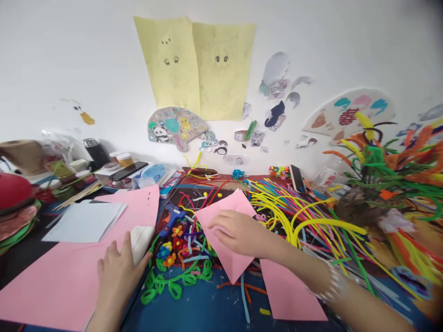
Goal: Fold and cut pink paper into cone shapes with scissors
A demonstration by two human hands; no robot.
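My right hand (238, 230) is closed on a folded sheet of pink paper (232, 263), which stands out at an angle above the pile of craft pieces. A crease runs down to the paper's lower tip. With fingers apart, my left hand (119, 267) is over a large pink sheet (62, 281) on the left. Between its thumb and forefinger lies a white flat block (142, 240); whether the hand touches it I cannot tell. Beneath my right forearm is another pink piece of paper (290, 293), flat on the blue table (166, 313).
Pipe cleaners (277, 207) spread across the back and right. A blue glue gun (171, 219) lies left of pipe-cleaner flowers (177, 243) and a green looped strand (175, 288). White sheets (85, 221), a phone (128, 170) and jars (124, 160) are at left.
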